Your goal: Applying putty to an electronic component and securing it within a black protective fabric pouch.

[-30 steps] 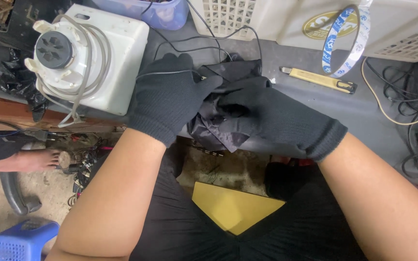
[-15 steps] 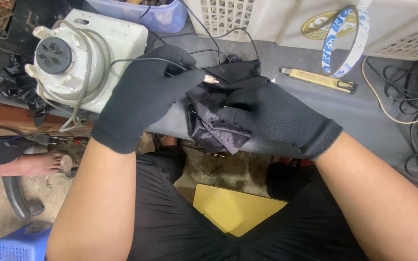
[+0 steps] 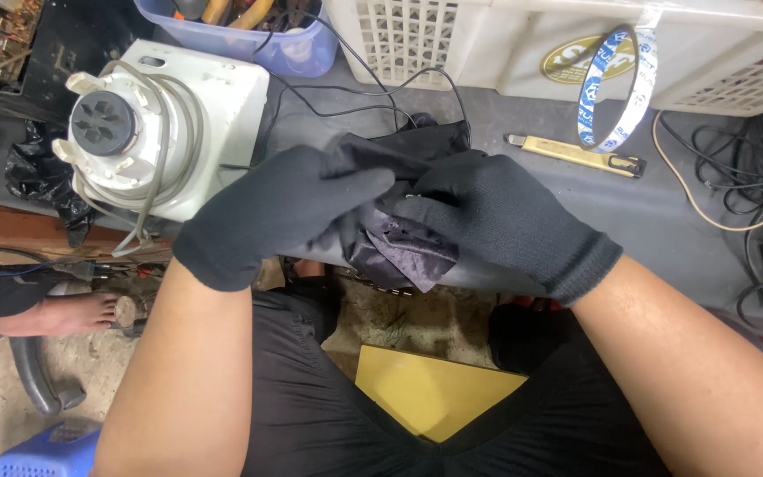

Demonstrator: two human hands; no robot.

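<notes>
The left hand (image 3: pixel 284 212), in a black knit glove, was closed around a bunched piece of dark purple-black cloth (image 3: pixel 395 243), its fingers folded over the top of the bundle as if to keep the slack fabric gathered. The right hand (image 3: pixel 501 221), gloved the same way, gripped the cloth from the other side, fingertips pressed in where the two hands met, so the fabric was pinched between both rather than lying loose. A small pale glint showed at that meeting point; what it was could not be told. The cloth hung over the near edge of the grey surface (image 3: pixel 664 212), a fold drooping toward the person's lap.

A thin black wire (image 3: pixel 346 110) ran from behind the hands toward the far edge. At the left edge sat a white appliance base (image 3: pixel 165 124) with its grey cord coiled on top, kept clear of the hands. Farther right lay a yellow utility knife (image 3: pixel 576 153), beyond it a roll of blue-and-white tape (image 3: pixel 615 88) leaning on a white plastic basket (image 3: pixel 452 44).
</notes>
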